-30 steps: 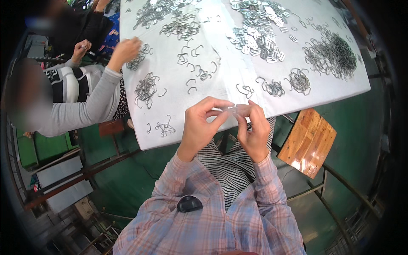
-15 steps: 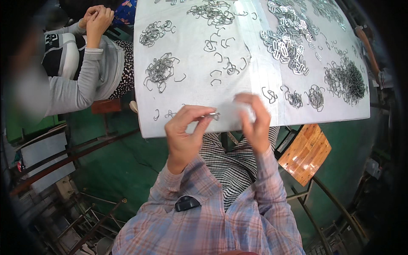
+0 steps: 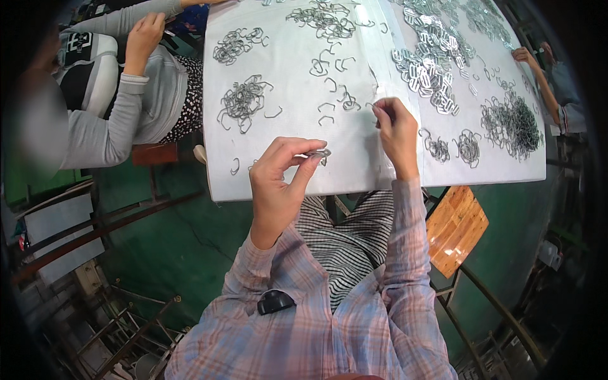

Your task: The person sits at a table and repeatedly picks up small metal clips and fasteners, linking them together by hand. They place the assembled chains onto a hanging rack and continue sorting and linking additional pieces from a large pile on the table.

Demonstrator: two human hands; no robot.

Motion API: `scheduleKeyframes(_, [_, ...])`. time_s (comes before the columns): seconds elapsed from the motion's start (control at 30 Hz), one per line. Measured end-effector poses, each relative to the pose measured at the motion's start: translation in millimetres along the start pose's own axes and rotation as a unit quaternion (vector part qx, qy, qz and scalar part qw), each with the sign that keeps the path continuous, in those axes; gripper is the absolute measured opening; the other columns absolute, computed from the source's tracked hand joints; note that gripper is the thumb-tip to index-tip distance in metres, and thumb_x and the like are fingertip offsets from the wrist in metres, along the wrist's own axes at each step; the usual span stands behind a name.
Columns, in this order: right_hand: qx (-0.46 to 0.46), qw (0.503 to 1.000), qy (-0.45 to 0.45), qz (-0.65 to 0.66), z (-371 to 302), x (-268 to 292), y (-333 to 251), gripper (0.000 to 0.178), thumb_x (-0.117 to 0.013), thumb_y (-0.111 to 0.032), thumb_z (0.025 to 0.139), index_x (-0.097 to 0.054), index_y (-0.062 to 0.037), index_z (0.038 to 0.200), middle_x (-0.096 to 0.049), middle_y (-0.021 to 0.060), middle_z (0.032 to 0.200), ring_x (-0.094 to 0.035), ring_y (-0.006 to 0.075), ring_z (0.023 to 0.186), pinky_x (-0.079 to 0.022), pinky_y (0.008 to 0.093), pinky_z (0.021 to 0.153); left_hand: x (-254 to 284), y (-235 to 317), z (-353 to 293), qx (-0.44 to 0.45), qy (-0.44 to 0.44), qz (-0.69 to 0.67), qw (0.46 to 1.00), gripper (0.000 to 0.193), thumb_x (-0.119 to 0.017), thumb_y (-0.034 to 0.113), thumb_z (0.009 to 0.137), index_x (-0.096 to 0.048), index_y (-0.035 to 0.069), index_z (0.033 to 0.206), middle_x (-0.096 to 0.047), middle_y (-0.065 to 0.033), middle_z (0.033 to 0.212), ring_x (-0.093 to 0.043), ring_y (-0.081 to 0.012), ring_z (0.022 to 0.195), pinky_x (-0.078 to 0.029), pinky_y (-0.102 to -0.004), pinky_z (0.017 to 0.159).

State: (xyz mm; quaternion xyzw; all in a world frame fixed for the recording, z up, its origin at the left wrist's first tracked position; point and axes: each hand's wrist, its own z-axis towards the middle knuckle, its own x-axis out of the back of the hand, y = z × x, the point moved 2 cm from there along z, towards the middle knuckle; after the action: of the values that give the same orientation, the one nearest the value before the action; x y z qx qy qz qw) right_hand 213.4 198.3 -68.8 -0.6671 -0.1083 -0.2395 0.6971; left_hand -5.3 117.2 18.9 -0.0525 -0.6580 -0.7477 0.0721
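Observation:
My left hand is closed in a pinch above the near edge of the white-covered table. Between its thumb and forefinger sits a small metal buckle, partly covered by the fingertips. To the right, my right hand is raised over the table with thumb and forefinger pressed together. A thin bent wire piece shows at those fingertips. Loose bent wires lie just left of that hand, and a larger heap of bent wires lies beyond my left hand.
Flat slotted metal buckles are heaped at the far right. Small wire piles and a dense wire heap lie at right. A co-worker sits on the left; another person's arm reaches in at right. A wooden stool stands beside me.
My right hand has moved away from the left, forward and right, and its fingers have come together on a wire. My left hand has risen slightly. The left co-worker's hands have separated.

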Motion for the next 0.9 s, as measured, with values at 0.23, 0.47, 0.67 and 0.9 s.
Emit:
scheduleKeyframes(0.23, [-0.161,0.943,0.259,-0.135,-39.3,158.6,88.8,0.01,-0.073,-0.012,0.081,-0.075,-0.0025,0.086,-0.068,0.0079,0.068,-0.061,0.0126,0.062,-0.047,0.0279,0.059,-9.6,2.9,-2.2,-0.002,-0.036,0.008,0.999,0.024,-0.062,-0.013,0.082,-0.066,-0.004,0.105,-0.062,-0.0082,0.103,-0.061,-0.0134,0.094,-0.05,-0.0226,0.08])
scheduleKeyframes(0.47, [0.038,0.951,0.276,-0.136,-18.0,153.5,57.3,0.006,-0.07,-0.007,0.084,-0.072,-0.0038,0.089,-0.069,0.0069,0.085,-0.061,0.0155,0.069,-0.048,0.0279,0.062,-19.0,8.6,-6.9,-0.017,-0.011,0.01,1.0,0.023,-0.065,-0.011,0.081,-0.07,-0.001,0.1,-0.065,-0.0081,0.095,-0.063,-0.0142,0.087,-0.053,-0.0246,0.074])
scheduleKeyframes(0.67, [0.13,0.988,-0.046,-0.064,18.8,-6.4,1.0,0.008,-0.068,-0.006,0.082,-0.067,-0.0011,0.088,-0.064,0.0141,0.085,-0.064,0.0305,0.076,-0.05,0.0358,0.069,-16.0,9.4,-13.9,-0.016,-0.04,0.041,0.998,0.023,-0.065,-0.011,0.082,-0.069,-0.001,0.103,-0.065,-0.0084,0.099,-0.063,-0.0141,0.091,-0.051,-0.0237,0.076])
scheduleKeyframes(0.9, [0.141,0.955,-0.102,-0.242,27.3,-26.0,2.0,0.009,-0.062,-0.009,0.082,-0.059,-0.0012,0.079,-0.064,0.0168,0.089,-0.063,0.0369,0.082,-0.05,0.0452,0.072,-25.0,7.3,-14.7,0.012,-0.062,0.02,0.998,0.023,-0.064,-0.011,0.083,-0.068,-0.002,0.104,-0.065,-0.0093,0.102,-0.063,-0.0139,0.094,-0.052,-0.0243,0.079])
